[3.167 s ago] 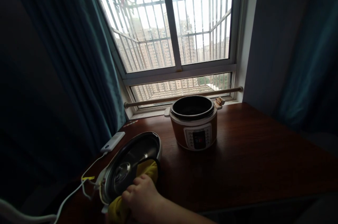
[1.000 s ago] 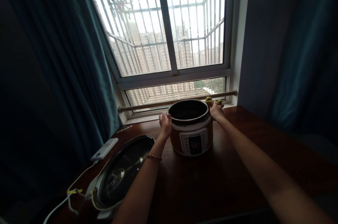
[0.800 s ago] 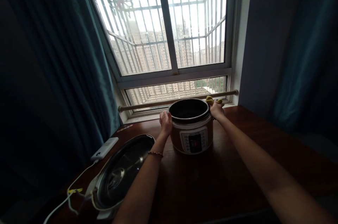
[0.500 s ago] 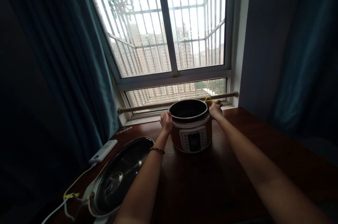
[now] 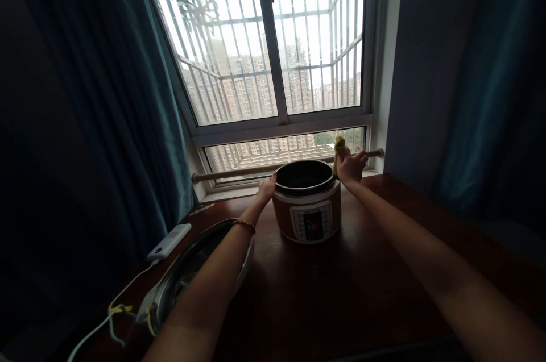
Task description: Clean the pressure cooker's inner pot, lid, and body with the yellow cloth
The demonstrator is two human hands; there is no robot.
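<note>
Two hands out at the pressure cooker (image 5: 307,217), which stands upright on the tabletop (image 5: 362,294) near the far edge, below the window (image 5: 273,55), open top, control panel facing the camera. Left hand (image 5: 268,187) touches the cooker's left side at the rim, fingers laid against it; can't tell if it is gripping or only resting there. Right hand (image 5: 350,164) is just above the right rim, clenched on a yellow cloth (image 5: 339,146) that sticks up out of the fist. The cloth's lower end runs down to the rim. Wooden rod (image 5: 234,172) lies along the sill behind the cooker. Lid (image 5: 179,288) lies inner side up at the near left, partly hidden under the left forearm. White device (image 5: 167,241) lies just beyond the lid, with a cable (image 5: 106,316) running off toward the near left edge. Dark teal curtain (image 5: 128,95) hangs on the left.
</note>
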